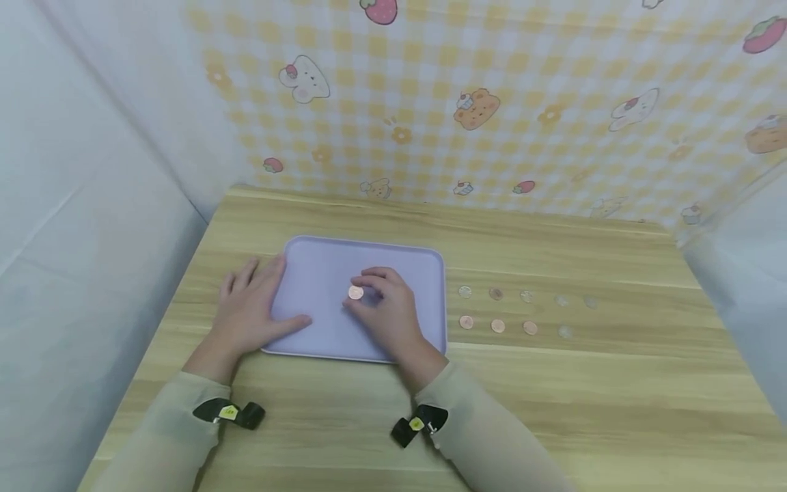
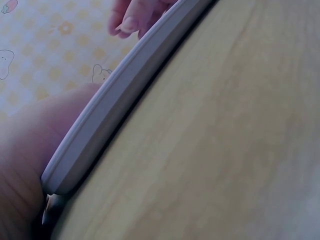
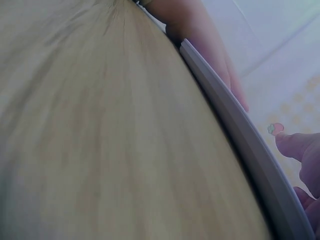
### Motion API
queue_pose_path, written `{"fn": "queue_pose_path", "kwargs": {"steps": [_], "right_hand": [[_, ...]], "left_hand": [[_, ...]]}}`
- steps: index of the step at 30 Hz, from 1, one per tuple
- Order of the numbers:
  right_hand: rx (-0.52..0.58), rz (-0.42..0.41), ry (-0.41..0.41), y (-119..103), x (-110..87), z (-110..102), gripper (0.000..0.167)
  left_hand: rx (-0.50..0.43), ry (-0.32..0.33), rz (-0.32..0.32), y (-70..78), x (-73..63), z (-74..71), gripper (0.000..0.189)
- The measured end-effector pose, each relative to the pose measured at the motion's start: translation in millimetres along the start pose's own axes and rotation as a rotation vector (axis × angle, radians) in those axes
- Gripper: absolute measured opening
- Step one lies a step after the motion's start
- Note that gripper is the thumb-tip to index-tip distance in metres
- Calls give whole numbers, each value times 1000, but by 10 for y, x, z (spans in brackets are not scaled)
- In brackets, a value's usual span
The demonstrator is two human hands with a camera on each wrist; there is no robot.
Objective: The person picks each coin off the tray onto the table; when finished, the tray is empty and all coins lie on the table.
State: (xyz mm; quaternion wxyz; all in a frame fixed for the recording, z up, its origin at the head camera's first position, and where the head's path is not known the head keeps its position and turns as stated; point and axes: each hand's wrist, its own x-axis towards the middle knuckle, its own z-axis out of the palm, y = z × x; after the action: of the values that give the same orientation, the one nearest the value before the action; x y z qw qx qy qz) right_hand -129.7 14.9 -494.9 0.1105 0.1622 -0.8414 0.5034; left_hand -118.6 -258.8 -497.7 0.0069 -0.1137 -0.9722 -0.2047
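A copper-coloured coin (image 1: 355, 292) is pinched between the thumb and fingers of my right hand (image 1: 389, 307), over the middle of a lilac tray (image 1: 332, 256). My left hand (image 1: 249, 304) rests along the tray's left side with fingers spread, its thumb reaching over the rim. In the left wrist view the tray's side wall (image 2: 110, 100) hides part of both hands. The right wrist view catches right-hand fingers (image 3: 300, 147) beyond the tray edge (image 3: 240, 135); the coin cannot be made out there.
Right of the tray, two rows of coins lie on the wooden table (image 1: 584, 389), among them a copper coin (image 1: 466, 322) and a silver-coloured coin (image 1: 527, 296). A yellow checked cloth (image 1: 430, 102) hangs behind the table, with a pale sheet (image 1: 92, 205) at the left.
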Motion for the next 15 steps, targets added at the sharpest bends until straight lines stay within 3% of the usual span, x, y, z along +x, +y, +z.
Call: {"fn": "queue_pose_path", "kwargs": {"steps": [15], "right_hand": [[-30, 6, 31, 119, -229, -353, 32]], "left_hand": [[-8, -17, 4, 2, 13, -26, 123]]}}
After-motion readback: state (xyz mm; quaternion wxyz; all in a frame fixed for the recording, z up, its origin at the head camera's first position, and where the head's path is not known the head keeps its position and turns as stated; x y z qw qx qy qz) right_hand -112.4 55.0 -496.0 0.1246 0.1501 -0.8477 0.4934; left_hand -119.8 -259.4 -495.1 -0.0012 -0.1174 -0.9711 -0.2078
